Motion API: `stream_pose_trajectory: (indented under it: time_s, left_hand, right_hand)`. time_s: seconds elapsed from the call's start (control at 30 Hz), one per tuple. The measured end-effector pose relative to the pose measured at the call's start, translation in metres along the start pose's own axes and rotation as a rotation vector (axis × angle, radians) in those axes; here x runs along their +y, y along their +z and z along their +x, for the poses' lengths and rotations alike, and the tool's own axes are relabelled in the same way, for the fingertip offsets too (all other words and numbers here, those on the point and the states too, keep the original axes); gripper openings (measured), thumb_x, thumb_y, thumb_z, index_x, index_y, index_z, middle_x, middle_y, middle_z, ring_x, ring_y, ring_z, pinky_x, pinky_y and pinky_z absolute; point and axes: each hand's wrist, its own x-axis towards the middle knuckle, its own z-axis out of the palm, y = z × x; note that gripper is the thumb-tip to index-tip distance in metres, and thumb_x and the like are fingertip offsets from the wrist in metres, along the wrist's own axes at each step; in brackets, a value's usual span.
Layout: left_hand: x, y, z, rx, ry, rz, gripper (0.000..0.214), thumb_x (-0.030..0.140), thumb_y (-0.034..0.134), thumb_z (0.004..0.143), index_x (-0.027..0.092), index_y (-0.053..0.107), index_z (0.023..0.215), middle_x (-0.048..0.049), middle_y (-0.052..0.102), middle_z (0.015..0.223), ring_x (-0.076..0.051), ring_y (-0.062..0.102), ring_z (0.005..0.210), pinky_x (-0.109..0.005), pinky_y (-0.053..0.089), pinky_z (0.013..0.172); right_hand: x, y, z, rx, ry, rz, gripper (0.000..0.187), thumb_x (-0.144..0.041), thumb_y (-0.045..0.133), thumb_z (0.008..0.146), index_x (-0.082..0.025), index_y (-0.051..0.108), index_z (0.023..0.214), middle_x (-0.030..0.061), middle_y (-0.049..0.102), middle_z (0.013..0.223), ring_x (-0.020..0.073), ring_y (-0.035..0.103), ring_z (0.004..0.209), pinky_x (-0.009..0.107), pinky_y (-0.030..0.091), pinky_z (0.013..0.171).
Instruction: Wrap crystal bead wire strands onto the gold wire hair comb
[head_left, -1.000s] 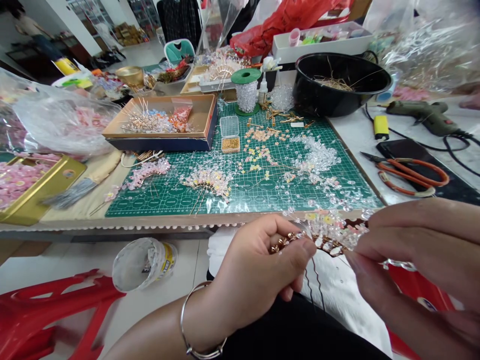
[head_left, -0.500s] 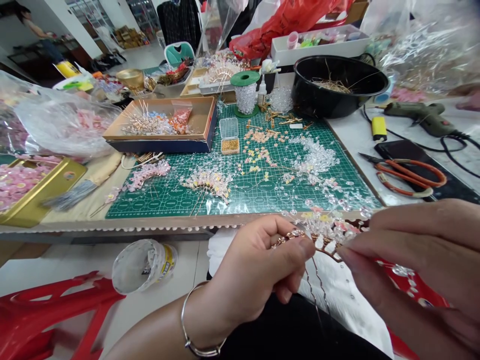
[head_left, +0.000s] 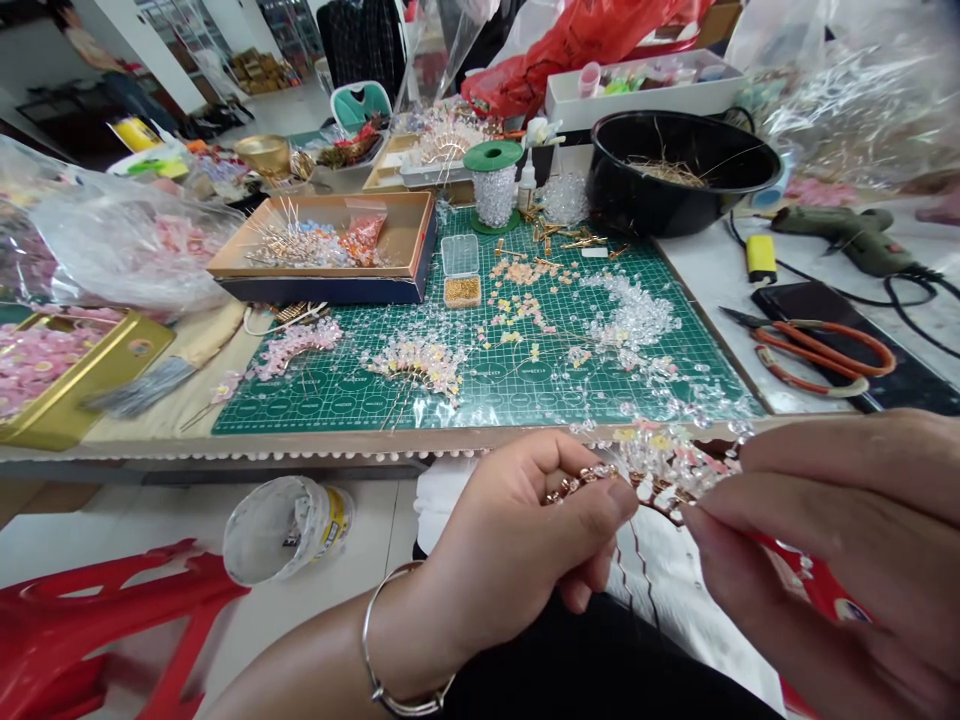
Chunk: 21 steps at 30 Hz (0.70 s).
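Both my hands hold a beaded hair ornament (head_left: 660, 465) above my lap, just in front of the table edge. It has pale pink and clear beads and small yellow flowers on a copper-gold wire. My left hand (head_left: 525, 530) grips its coiled gold end between thumb and fingers, with a silver bangle (head_left: 390, 650) on that wrist. My right hand (head_left: 832, 530) pinches the other side with thumb and forefinger. A dark two-pronged hairpin (head_left: 630, 570) hangs down from the ornament, partly lost against my white cloth.
A green cutting mat (head_left: 480, 400) holds loose beads and similar ornaments. Beyond it are a bead-filled box (head_left: 322, 285), a black bowl (head_left: 675, 170), a glue gun (head_left: 847, 235) and orange-handled pliers (head_left: 817, 355). A plastic tub (head_left: 285, 530) and red stool (head_left: 97, 620) are below left.
The ornament has turned slightly between my fingers. A thin strand of clear beads at its right end now hangs lower. My hands have stayed close to their earlier places.
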Motion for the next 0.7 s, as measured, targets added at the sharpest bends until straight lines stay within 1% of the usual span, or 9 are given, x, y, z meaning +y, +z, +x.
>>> stream_pose_trajectory:
  time_s: [0.07, 0.1, 0.17, 0.23, 0.3, 0.4, 0.53, 0.6, 0.7]
  left_hand:
    - [0.000, -0.001, 0.000, -0.003, 0.004, -0.002, 0.024, 0.036, 0.068, 0.089, 0.019, 0.051, 0.083, 0.0098, 0.053, 0.048, -0.002, 0.040, 0.034, -0.009, 0.032, 0.035]
    - [0.000, -0.001, 0.000, -0.003, 0.005, -0.003, 0.025, 0.036, 0.068, 0.089, 0.019, 0.051, 0.083, 0.0097, 0.053, 0.048, -0.002, 0.039, 0.034, -0.009, 0.032, 0.034]
    - [-0.001, -0.001, 0.000, -0.005, 0.003, -0.005, 0.027, 0.038, 0.068, 0.088, 0.019, 0.050, 0.082, 0.0098, 0.052, 0.047, -0.002, 0.039, 0.034, -0.009, 0.031, 0.034]
    - [-0.001, -0.002, 0.000, -0.006, 0.001, -0.005, 0.028, 0.039, 0.069, 0.088, 0.019, 0.050, 0.082, 0.0098, 0.052, 0.047, -0.002, 0.040, 0.034, -0.009, 0.031, 0.034]
    - [-0.002, -0.001, -0.001, -0.006, -0.001, -0.014, 0.028, 0.039, 0.069, 0.088, 0.019, 0.050, 0.083, 0.0100, 0.052, 0.047, -0.002, 0.040, 0.034, -0.009, 0.031, 0.034]
    - [-0.002, -0.001, -0.002, -0.008, -0.004, -0.029, 0.028, 0.039, 0.068, 0.088, 0.019, 0.050, 0.083, 0.0101, 0.052, 0.046, -0.002, 0.039, 0.034, -0.009, 0.031, 0.034]
    - [-0.001, 0.001, -0.001, -0.019, -0.005, -0.048, 0.030, 0.041, 0.069, 0.087, 0.020, 0.050, 0.082, 0.0099, 0.052, 0.046, -0.003, 0.038, 0.033, -0.011, 0.031, 0.033]
    - [-0.001, 0.001, -0.001, -0.018, -0.010, -0.048, 0.031, 0.042, 0.071, 0.085, 0.020, 0.049, 0.081, 0.0099, 0.052, 0.045, -0.003, 0.038, 0.033, -0.012, 0.030, 0.033]
    - [-0.001, 0.002, -0.002, -0.010, -0.014, -0.040, 0.029, 0.040, 0.069, 0.087, 0.020, 0.049, 0.081, 0.0101, 0.052, 0.045, -0.003, 0.038, 0.033, -0.012, 0.030, 0.034]
  right_hand:
    - [-0.001, -0.002, 0.006, -0.052, -0.004, 0.008, 0.008, -0.038, 0.063, 0.084, -0.031, 0.067, 0.082, 0.0037, 0.063, 0.075, 0.0246, 0.064, 0.075, 0.039, 0.056, 0.063]
    - [-0.002, -0.003, 0.010, -0.092, -0.005, 0.014, 0.006, -0.036, 0.064, 0.084, -0.031, 0.067, 0.083, 0.0028, 0.064, 0.077, 0.0234, 0.065, 0.074, 0.040, 0.057, 0.065]
    - [-0.005, -0.006, 0.018, -0.126, 0.009, 0.017, 0.003, -0.033, 0.066, 0.085, -0.030, 0.067, 0.084, 0.0004, 0.068, 0.081, 0.0199, 0.066, 0.072, 0.039, 0.059, 0.071]
    - [-0.008, -0.009, 0.023, -0.080, 0.032, 0.010, 0.003, -0.032, 0.068, 0.086, -0.029, 0.069, 0.085, -0.0018, 0.071, 0.085, 0.0170, 0.069, 0.072, 0.037, 0.060, 0.074]
    - [-0.010, -0.010, 0.025, -0.031, 0.031, 0.006, 0.005, -0.034, 0.069, 0.085, -0.029, 0.070, 0.085, -0.0027, 0.072, 0.085, 0.0161, 0.070, 0.072, 0.034, 0.061, 0.074]
    - [-0.007, -0.011, 0.019, -0.074, 0.019, 0.027, 0.004, -0.031, 0.072, 0.084, -0.029, 0.069, 0.083, -0.0041, 0.072, 0.081, 0.0155, 0.071, 0.074, 0.033, 0.062, 0.077]
    - [-0.004, -0.010, 0.006, -0.149, 0.059, 0.000, 0.011, -0.029, 0.072, 0.085, -0.028, 0.065, 0.093, -0.0017, 0.072, 0.088, 0.0179, 0.070, 0.083, 0.039, 0.059, 0.086]
    - [-0.005, -0.010, 0.003, -0.151, 0.071, 0.000, 0.011, -0.029, 0.071, 0.085, -0.028, 0.064, 0.094, -0.0008, 0.071, 0.087, 0.0182, 0.070, 0.083, 0.039, 0.059, 0.085]
    - [-0.007, -0.011, 0.003, -0.150, 0.093, -0.010, 0.006, -0.027, 0.070, 0.087, -0.028, 0.064, 0.089, -0.0012, 0.069, 0.085, 0.0178, 0.069, 0.082, 0.038, 0.058, 0.082]
